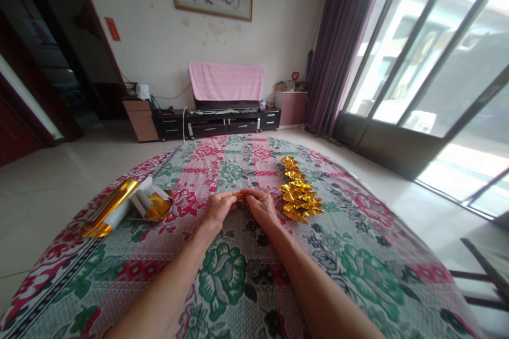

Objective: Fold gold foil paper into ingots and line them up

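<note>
Between my two hands, over the middle of the patterned cloth, is a small piece of gold foil paper, mostly covered by the fingers. My left hand pinches its left end, and my right hand pinches its right end. Right of my right hand, a row of folded gold foil pieces with pointed tips lies on the cloth. To the left are a roll of gold foil and an open white box with gold foil sheets in it.
A flowered cloth covers the round table. Beyond it stand a low black cabinet and something under a pink cloth. A dark-framed chair or stool is at the lower right, near glass doors.
</note>
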A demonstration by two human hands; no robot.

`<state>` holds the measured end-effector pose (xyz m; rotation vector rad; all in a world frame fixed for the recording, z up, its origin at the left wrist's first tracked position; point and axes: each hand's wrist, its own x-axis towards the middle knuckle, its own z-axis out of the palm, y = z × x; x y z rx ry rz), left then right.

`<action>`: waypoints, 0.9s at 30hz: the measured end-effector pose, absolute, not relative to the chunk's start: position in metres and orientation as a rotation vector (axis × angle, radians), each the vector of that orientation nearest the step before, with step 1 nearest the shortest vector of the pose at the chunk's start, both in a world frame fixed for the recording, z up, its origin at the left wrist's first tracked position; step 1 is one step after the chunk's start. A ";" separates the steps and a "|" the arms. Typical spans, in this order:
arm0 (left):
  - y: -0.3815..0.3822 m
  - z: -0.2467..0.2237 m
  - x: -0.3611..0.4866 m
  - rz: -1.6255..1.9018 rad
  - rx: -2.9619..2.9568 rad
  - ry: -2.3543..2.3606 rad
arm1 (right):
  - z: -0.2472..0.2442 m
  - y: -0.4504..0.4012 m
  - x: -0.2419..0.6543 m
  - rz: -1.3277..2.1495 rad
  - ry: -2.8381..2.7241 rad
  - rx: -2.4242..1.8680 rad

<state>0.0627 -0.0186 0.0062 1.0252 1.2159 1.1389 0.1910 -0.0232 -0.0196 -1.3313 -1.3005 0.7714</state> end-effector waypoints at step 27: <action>-0.017 0.000 0.067 1.166 0.975 1.237 | -0.017 -0.028 0.191 0.694 -1.330 -1.317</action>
